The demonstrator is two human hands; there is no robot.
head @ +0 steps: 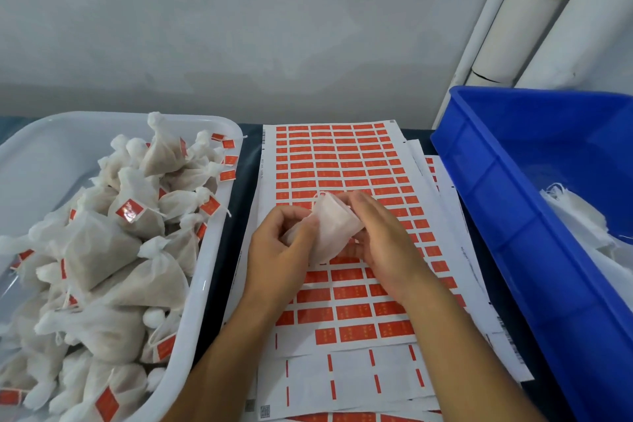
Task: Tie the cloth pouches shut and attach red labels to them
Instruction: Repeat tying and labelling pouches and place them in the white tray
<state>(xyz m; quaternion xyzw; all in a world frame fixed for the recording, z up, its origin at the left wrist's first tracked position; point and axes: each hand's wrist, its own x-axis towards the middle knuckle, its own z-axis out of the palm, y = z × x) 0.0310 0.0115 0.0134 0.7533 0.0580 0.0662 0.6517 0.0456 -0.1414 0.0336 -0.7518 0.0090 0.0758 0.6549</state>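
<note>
Pouch [334, 228], small and white, sits between both hands, just above the sheet [342, 161] of red labels. Left hand [281, 250] curls its fingers round the pouch's left side, with the thumb pressed on the front. Right hand [383, 243] wraps its fingers round the pouch's right side. Both hands hold it tight, and its top points away from the person. A thin string shows at the top of the pouch.

Left of the sheet is a white tray [219, 202] piled with tied pouches [102, 250] that have red labels on them. Right of the sheet is a blue bin [496, 181] with more white cloth [579, 219] inside. More label sheets lie under the top sheet.
</note>
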